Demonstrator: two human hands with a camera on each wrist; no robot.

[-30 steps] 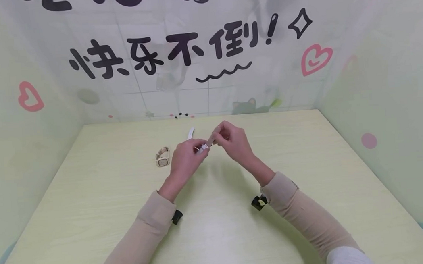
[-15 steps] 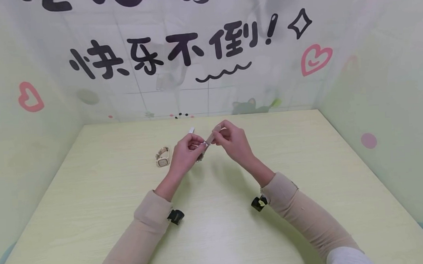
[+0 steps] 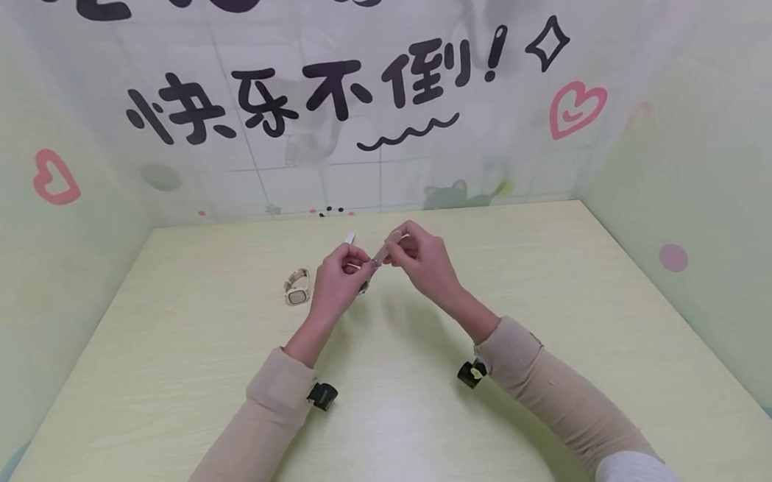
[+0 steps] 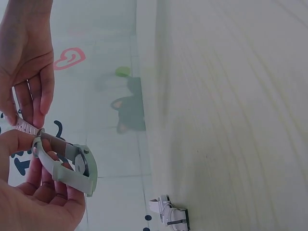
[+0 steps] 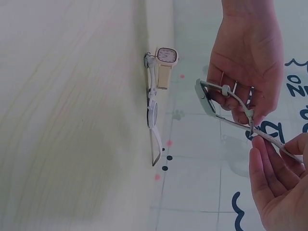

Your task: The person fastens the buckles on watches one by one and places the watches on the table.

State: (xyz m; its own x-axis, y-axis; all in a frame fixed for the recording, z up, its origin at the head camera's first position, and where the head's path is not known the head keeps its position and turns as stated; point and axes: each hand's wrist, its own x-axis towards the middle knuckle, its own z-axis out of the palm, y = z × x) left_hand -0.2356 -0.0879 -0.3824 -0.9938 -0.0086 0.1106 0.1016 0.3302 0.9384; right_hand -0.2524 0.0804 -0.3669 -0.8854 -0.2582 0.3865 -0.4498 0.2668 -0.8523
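Observation:
A pale wristwatch [image 4: 91,166] is held in the air between both hands, its strap bent into a loop. My left hand [image 3: 337,282] pinches the strap by the buckle [image 5: 251,126], thumb on one side. The strap's holed end passes the buckle, and the fingers of my right hand [image 3: 428,262] pinch it. In the right wrist view the watch case [image 5: 206,97] hangs on the far side of the loop, seen edge-on. From the head view most of this watch is hidden behind the left hand.
On the table [image 3: 397,417], left of the hands, lies a beige square-faced watch [image 3: 297,296]. A white watch [image 5: 152,113] lies near it; in the head view only its strap end [image 3: 350,238] shows beyond the left hand. A printed wall covering [image 3: 316,179] stands behind the table.
Since one second ago my left hand has shifted slightly up and changed its hold near the buckle. The right hand has kept its pinch on the strap, almost still. The table watches have not moved.

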